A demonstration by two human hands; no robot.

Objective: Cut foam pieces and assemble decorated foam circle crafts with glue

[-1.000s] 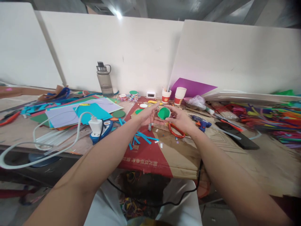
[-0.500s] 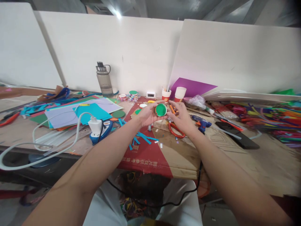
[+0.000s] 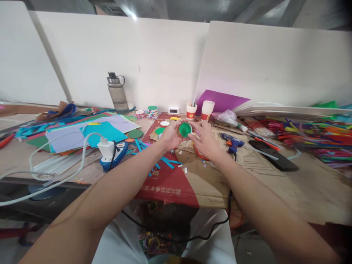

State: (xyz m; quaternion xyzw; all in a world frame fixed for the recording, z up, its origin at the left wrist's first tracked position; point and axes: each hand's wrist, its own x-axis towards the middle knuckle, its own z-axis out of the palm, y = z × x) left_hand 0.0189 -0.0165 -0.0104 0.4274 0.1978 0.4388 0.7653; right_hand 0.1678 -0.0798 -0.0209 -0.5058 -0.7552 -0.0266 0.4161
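Both my arms reach forward over the cardboard-covered table [image 3: 209, 183]. Between my hands I hold a small round green disc [image 3: 185, 129], its flat face turned toward me. My left hand [image 3: 170, 136] grips its left edge with thumb and fingers. My right hand [image 3: 203, 136] touches its right edge with the fingertips. Orange-handled scissors [image 3: 200, 155] lie on the cardboard just under my right hand, partly hidden by it. Blue paper strips [image 3: 165, 161] are scattered below my left hand.
Coloured paper sheets [image 3: 90, 132] and a white charger on a blue power strip [image 3: 110, 154] lie at left. A water bottle [image 3: 117, 93], two paper cups [image 3: 199, 110] and a purple sheet [image 3: 220, 101] stand at the back. A blue glue gun [image 3: 232, 142], black phone [image 3: 273, 160] and pipe cleaners [image 3: 310, 141] lie right.
The green disc has risen off the table and moved a little away from me, held between both hands. The view has shifted slightly.
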